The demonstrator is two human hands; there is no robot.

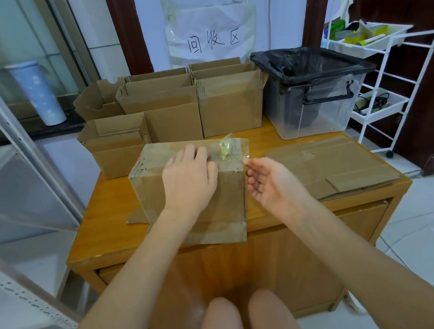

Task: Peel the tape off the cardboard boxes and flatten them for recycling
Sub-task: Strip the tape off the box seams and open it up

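A taped cardboard box [191, 191] sits on the wooden tabletop [106, 231] directly in front of the person, with more boxes [171, 106] standing open at the back and a flattened box [334, 167] lying to the right. The left hand [189, 174] lies palm-down on the box top, fingers fairly straight and pressing to steady it; whether the fingertips also catch the tape there cannot be told. The right hand [267, 181] is beside the box's right edge, palm up and fingers loosely curled, its thumb and forefinger seeming to pinch the lower corner of a clear tape strip [233, 148] that stands lifted off the top, with a crumpled wad at its middle. The box looks light and empty, so it would probably slide or tip unless held down. The tape is thin, sticky and likely to tear or cling to itself, so a low, steady pull from the loose end seems best. A clear bin with a black bag [309, 68] stands near, behind right.
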